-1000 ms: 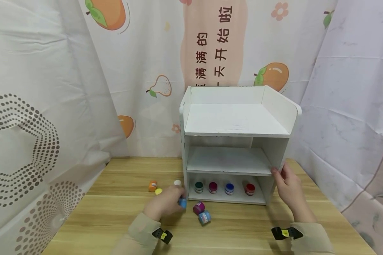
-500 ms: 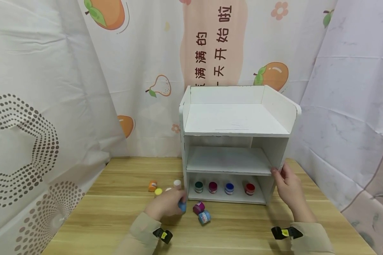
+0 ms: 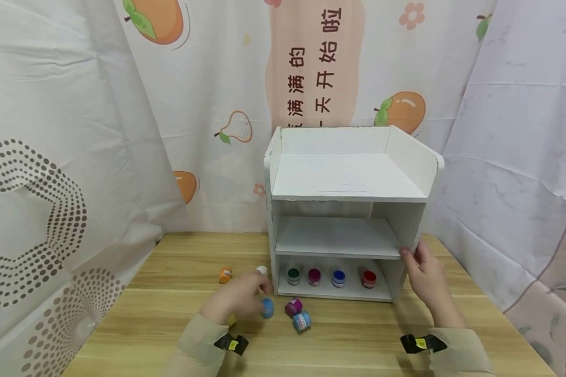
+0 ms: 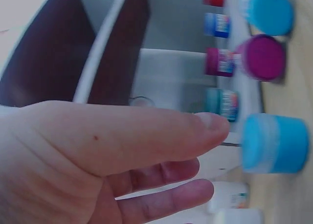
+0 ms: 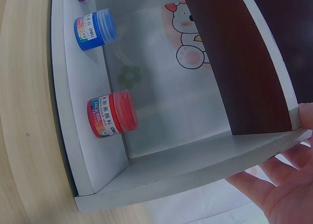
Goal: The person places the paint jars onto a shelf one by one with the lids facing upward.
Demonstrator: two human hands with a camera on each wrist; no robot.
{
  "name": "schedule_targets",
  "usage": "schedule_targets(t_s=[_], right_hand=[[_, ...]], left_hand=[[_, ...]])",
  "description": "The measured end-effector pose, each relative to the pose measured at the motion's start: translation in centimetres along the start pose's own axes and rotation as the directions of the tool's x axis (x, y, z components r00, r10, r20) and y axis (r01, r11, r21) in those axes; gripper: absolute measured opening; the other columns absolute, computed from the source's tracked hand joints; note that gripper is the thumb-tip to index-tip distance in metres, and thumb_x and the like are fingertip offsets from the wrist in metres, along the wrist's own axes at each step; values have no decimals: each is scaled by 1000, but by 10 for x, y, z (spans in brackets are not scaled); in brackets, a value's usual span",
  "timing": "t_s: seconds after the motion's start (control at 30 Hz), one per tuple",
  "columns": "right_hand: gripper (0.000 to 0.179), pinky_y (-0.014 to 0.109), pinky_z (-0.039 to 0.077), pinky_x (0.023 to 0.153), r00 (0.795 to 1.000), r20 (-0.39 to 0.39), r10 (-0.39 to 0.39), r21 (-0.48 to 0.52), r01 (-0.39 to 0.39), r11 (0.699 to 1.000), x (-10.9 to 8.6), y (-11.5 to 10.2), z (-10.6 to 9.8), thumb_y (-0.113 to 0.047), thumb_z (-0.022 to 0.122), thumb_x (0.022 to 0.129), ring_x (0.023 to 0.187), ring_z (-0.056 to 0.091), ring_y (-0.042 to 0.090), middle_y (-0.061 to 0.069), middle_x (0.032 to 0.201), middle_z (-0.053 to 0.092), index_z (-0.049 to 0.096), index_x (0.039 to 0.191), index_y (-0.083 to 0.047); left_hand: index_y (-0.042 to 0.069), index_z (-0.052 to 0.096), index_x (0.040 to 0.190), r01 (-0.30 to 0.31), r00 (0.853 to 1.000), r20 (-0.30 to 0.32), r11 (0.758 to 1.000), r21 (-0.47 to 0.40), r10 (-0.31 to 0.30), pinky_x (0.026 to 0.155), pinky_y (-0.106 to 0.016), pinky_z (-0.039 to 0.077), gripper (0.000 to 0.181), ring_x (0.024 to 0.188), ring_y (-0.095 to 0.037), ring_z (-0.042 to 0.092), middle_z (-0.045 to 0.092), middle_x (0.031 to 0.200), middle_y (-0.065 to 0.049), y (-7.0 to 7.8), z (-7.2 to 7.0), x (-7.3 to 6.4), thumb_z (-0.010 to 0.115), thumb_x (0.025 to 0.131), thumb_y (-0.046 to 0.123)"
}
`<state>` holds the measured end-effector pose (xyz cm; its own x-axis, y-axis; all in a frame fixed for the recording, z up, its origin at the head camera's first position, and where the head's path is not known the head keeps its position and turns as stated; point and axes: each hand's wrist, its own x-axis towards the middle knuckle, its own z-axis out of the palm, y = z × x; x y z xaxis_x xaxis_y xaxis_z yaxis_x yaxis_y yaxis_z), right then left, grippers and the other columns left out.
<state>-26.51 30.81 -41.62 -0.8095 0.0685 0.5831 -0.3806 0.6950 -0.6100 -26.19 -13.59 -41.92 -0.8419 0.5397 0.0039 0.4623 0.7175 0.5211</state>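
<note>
My left hand [image 3: 238,296] hovers over the table with thumb and fingers apart, holding nothing. Right beside its fingers a light-blue paint jar [image 3: 267,308] stands on the table, lid up; the left wrist view shows this blue jar [image 4: 276,143] just past the thumb tip. A purple paint jar [image 3: 293,307] and another light-blue jar [image 3: 302,321] lie close by to the right. My right hand [image 3: 426,275] grips the right side panel of the white shelf unit [image 3: 349,175], thumb at the front edge and fingers behind, as the right wrist view shows too.
On the bottom shelf sit a green jar [image 3: 293,276], a crimson jar [image 3: 314,277], a blue jar [image 3: 338,278] and a red jar [image 3: 369,279] in a row. Left of the unit are an orange jar [image 3: 225,275], a white jar [image 3: 262,270] and a partly hidden yellow jar [image 3: 231,319].
My left hand has let go of the light-blue jar and shifted left; more of the jar's lid shows. The hand now covers the spot where the yellow lid showed. My right hand has stayed put.
</note>
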Motion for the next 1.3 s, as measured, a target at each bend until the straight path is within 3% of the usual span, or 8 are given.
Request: schedule_targets(t_s=[0.23, 0.47, 0.73, 0.87, 1.13, 1.3], right_hand=[[42, 1, 33, 79, 1000, -3, 2, -3, -2, 1000, 0, 0, 1, -25, 51, 108, 117, 59, 48, 31, 129, 60, 49, 140, 1], [42, 1, 33, 79, 1000, -5, 2, -7, -2, 1000, 0, 0, 0, -25, 52, 108, 117, 60, 48, 31, 128, 61, 50, 140, 1], [42, 1, 34, 79, 1000, -5, 2, -8, -2, 1000, 0, 0, 0, -26, 52, 108, 117, 60, 46, 30, 127, 62, 50, 141, -1], [43, 0, 34, 79, 1000, -6, -2, -2, 2, 1000, 0, 1, 1, -25, 52, 108, 117, 60, 47, 31, 128, 61, 49, 142, 0], [45, 0, 34, 79, 1000, -3, 4, 8, -4, 1000, -1, 1, 1, -25, 51, 108, 117, 59, 48, 32, 128, 60, 47, 143, 2], [46, 0, 33, 79, 1000, -4, 1, 9, -1, 1000, 0, 0, 1, -25, 51, 108, 117, 59, 48, 32, 129, 60, 47, 145, 1]], left_hand=[[16, 72, 109, -116, 993, -10, 991, 74, 117, 90, -40, 53, 24, 106, -22, 62, 66, 111, 2, 1, -8, -2, 73, 88, 4], [14, 76, 115, -96, 995, 53, 982, 161, 88, 93, -35, 53, 45, 110, -19, 62, 62, 118, 5, 3, 7, 4, 64, 81, -13], [15, 78, 110, -17, 998, 55, 986, 165, 8, 89, -34, 55, 42, 106, -18, 63, 64, 120, 2, 1, 19, 9, 70, 81, -14], [15, 78, 109, -8, 999, 53, 987, 162, 0, 88, -33, 55, 40, 103, -16, 61, 63, 118, 2, 0, 20, 9, 70, 81, -14], [9, 77, 111, -34, 999, 21, 982, 188, 30, 75, -27, 50, 25, 85, -10, 55, 69, 104, 3, 0, 19, 10, 74, 86, 4], [9, 76, 107, 11, 1000, 4, 975, 220, -12, 70, -28, 51, 22, 79, -9, 55, 69, 92, 4, -2, 20, 11, 78, 88, 20]])
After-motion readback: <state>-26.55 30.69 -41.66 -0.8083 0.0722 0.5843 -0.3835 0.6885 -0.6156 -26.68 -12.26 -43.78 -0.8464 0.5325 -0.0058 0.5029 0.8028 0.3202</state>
